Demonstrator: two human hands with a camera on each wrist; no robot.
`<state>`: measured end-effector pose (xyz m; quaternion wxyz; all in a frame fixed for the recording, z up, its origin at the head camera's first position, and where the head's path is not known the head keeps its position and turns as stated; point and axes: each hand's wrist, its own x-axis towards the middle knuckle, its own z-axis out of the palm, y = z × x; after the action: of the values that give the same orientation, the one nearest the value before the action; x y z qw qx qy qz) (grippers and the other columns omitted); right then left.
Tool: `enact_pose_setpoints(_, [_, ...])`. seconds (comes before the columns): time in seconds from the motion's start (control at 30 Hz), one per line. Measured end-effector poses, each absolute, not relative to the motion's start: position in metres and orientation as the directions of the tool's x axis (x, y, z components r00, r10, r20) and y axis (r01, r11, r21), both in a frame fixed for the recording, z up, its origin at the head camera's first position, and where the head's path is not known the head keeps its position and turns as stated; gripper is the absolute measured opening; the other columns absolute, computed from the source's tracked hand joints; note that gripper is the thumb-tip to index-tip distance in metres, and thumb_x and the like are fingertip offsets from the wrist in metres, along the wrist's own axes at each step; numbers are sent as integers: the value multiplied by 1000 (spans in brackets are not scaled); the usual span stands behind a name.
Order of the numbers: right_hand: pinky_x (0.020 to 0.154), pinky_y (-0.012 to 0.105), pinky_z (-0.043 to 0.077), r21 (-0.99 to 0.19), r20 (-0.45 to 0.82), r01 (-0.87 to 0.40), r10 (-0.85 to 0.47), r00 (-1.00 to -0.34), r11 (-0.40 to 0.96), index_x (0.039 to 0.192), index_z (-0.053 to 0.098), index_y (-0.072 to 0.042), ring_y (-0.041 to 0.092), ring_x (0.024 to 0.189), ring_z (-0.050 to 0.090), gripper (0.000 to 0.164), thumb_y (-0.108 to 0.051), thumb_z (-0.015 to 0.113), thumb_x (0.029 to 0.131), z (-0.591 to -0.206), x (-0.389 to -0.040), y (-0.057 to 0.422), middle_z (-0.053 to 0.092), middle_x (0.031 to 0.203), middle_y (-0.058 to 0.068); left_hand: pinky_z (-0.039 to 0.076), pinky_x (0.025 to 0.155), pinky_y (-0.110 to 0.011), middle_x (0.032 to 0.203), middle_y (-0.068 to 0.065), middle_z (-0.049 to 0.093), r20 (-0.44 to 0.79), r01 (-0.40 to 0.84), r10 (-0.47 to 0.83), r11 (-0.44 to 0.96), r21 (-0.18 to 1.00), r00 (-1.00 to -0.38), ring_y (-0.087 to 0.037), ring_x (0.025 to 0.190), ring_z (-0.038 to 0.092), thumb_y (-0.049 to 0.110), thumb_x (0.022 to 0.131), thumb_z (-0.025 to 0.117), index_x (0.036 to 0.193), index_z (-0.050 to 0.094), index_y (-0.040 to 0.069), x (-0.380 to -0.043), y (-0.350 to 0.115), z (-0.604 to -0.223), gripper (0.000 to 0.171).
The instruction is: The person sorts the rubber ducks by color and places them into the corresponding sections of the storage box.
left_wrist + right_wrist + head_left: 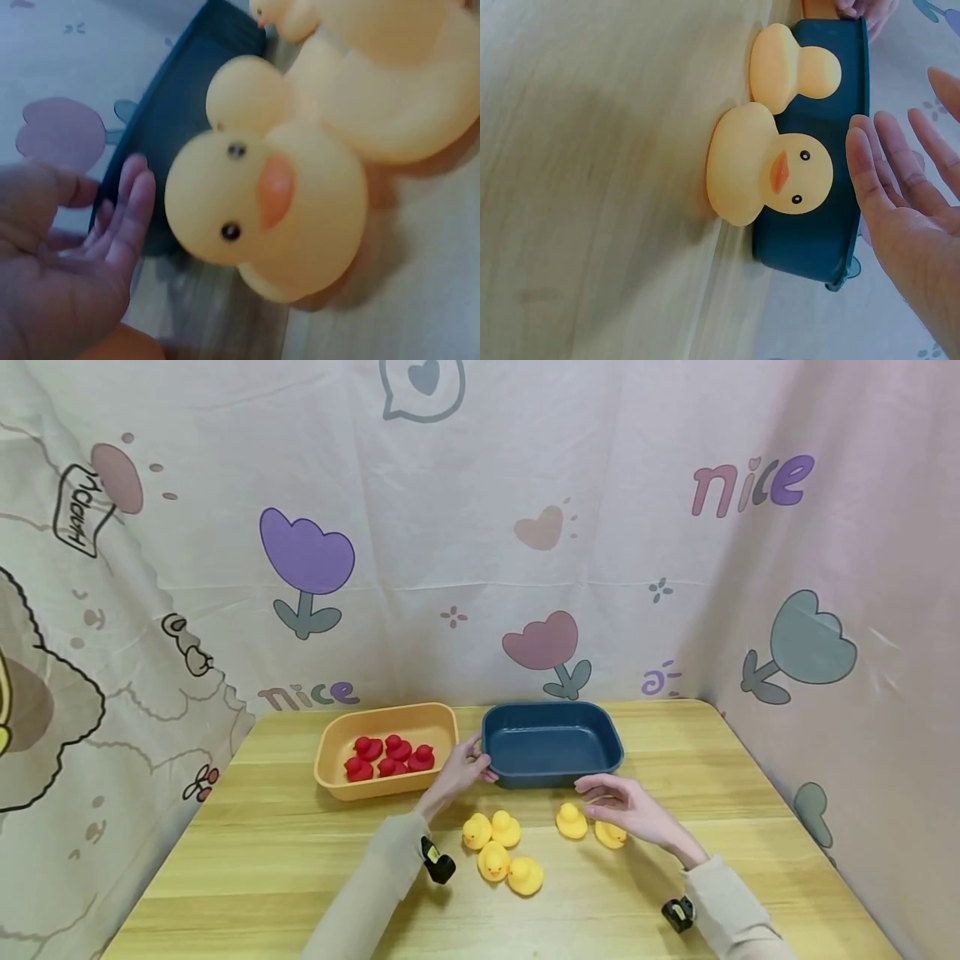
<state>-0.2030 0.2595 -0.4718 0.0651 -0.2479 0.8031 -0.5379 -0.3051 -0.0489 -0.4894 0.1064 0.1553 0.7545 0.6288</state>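
In the head view my left hand [459, 770] is at the left end of a dark blue plastic bin [551, 781], its loosely bent fingers touching the corner. The left wrist view shows the thumb and fingers [139, 195] apart near the bin's rim. My right hand [632, 807] hovers off the bin's front right corner, fingers relaxed and holding nothing. Beneath it are two yellow rubber ducks, one upright [572, 822] and one partly hidden by the hand [610, 836]. Several more yellow ducks [525, 877] cluster in front of the bin, nearer the left forearm.
Left of the blue bin stands an orange bin [375, 790] holding several red rubber ducks [392, 767]. Both bins sit near the back edge of the wooden table [247, 860]. A printed curtain [450, 527] hangs behind and along both sides.
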Motion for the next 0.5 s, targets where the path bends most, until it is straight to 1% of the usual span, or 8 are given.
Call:
enact_pose_setpoints(0.1, [95,18,56,-889,162,-333,-463,-871,315,132,55,11,22,109,66,42,-9,66,96,-473,-203,259,59,126,34,66,74,-45,89,-24,59,53,123,333,191,974,-941,-30,70,74,-7,99,46,155,30,-5,-298,-50,-489,59])
enact_pose_setpoints(0.17, [95,20,57,-882,169,-339,-452,-876,327,130,57,10,23,107,66,41,-8,68,95,-475,-203,259,60,123,33,66,72,-43,88,-23,58,69,139,308,212,967,-949,-32,71,75,-7,99,47,154,32,-5,-294,-51,-489,58])
enact_pose_setpoints(0.27, [94,22,58,-871,186,-354,-439,-879,341,126,60,8,22,105,66,39,-7,71,92,-478,-202,256,61,120,32,66,72,-44,88,-21,57,92,160,264,250,955,-960,-35,72,75,-5,98,49,152,37,-6,-288,-53,-489,55])
enact_pose_setpoints(0.4, [91,25,60,-815,278,-448,-429,-859,367,119,65,5,21,101,66,33,-6,74,89,-483,-200,242,65,114,31,65,74,-49,90,-20,59,108,164,211,270,949,-971,-39,74,75,-3,98,53,148,44,-5,-284,-56,-489,51])
enact_pose_setpoints(0.47, [90,28,60,-776,343,-509,-429,-836,373,116,67,2,20,100,66,31,-4,76,87,-485,-198,232,68,111,28,64,74,-50,89,-20,60,114,163,199,254,953,-973,-40,74,74,-4,98,54,147,45,-6,-284,-58,-489,50])
enact_pose_setpoints(0.5, [89,29,60,-762,367,-533,-434,-823,367,115,68,1,17,100,66,30,-3,76,86,-486,-197,226,68,110,27,64,73,-50,89,-20,60,112,159,195,243,957,-974,-41,74,74,-4,97,55,147,46,-6,-284,-59,-490,50])
